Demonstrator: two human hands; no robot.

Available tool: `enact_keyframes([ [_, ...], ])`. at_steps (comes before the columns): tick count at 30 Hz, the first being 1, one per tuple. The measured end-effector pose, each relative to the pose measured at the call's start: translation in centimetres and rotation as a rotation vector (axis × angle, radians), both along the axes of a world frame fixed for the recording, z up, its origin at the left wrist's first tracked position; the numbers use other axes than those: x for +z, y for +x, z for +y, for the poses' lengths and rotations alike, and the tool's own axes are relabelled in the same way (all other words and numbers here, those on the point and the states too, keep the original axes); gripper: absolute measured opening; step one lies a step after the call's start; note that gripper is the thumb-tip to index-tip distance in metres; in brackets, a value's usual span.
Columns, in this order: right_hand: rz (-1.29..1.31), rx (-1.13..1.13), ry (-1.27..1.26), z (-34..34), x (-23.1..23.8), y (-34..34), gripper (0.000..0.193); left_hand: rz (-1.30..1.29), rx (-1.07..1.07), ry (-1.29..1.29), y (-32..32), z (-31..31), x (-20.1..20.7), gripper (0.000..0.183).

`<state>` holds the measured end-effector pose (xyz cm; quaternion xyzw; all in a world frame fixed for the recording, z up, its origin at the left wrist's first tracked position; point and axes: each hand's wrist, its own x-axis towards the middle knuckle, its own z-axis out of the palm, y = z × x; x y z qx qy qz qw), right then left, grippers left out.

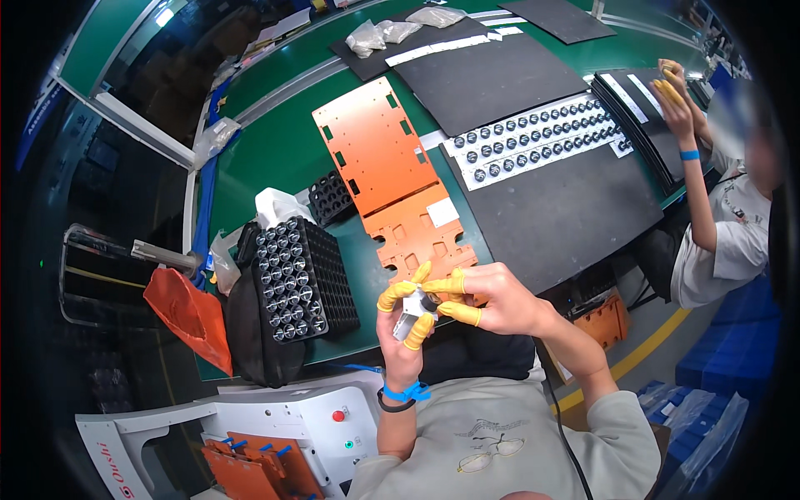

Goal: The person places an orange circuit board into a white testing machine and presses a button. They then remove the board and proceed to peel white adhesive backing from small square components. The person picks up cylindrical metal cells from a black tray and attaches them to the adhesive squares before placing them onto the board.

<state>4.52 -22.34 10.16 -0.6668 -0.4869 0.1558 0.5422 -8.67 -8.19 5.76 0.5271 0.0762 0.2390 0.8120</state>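
Both my hands met on a small grey-and-white part point(414, 310) above the near edge of the green bench point(275, 150)

My left hand point(402, 333) cupped the part from below, yellow-capped fingers point(419, 330) curled round it; my right hand point(492, 297) pinched its top between capped thumb and forefinger. A black tray of round metal pieces point(298, 279) sat just left, orange plates point(392, 179) lay beyond, and a co-worker's hand point(673, 92) reached over dark mats point(567, 208) far right

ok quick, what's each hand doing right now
left hand: closed on a small silver part
right hand: fingers pinching the same part
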Motion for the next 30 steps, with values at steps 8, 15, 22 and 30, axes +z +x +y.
enact_keyframes([
  [8, -0.243, -0.017, 0.024, -0.1, -0.7, -0.6, 0.033, -0.012, 0.040, 0.128, -1.3, -0.2, 0.2, 0.048],
  [15, -0.454, -0.001, 0.033, -0.4, -1.6, -0.5, 0.040, 0.004, 0.015, 0.033, -1.8, -0.6, 0.2, 0.049],
  [22, -0.484, -0.208, 0.046, 0.5, -2.2, -1.3, 0.049, 0.132, 0.129, -0.185, 0.7, -2.1, -0.3, 0.037],
  [30, -0.396, -0.521, -0.089, -0.2, -4.0, 1.0, 0.025, 0.219, 0.020, -0.094, 2.0, 0.9, -2.7, 0.042],
])
